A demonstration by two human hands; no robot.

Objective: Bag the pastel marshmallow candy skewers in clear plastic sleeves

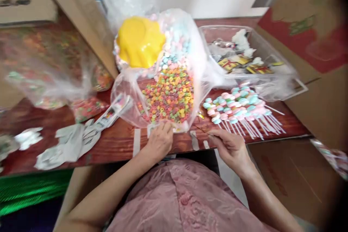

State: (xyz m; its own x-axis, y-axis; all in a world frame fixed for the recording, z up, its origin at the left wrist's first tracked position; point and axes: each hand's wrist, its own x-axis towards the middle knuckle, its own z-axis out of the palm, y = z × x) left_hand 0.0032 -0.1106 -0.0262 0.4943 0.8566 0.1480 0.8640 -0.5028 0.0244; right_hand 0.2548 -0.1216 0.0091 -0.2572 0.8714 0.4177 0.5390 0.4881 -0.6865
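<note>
With the left hand curled at the bag – hold unclear – the thin dark piece is best steadied by pinched fingers of the right hand.

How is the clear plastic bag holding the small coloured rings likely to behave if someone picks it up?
The bag would probably be floppy, since its thin film lies creased and slack. Its contents would likely shift and sag, because the coloured rings look loose and heaped. Some might spill if it were tilted, as its mouth seems spread open.
</note>
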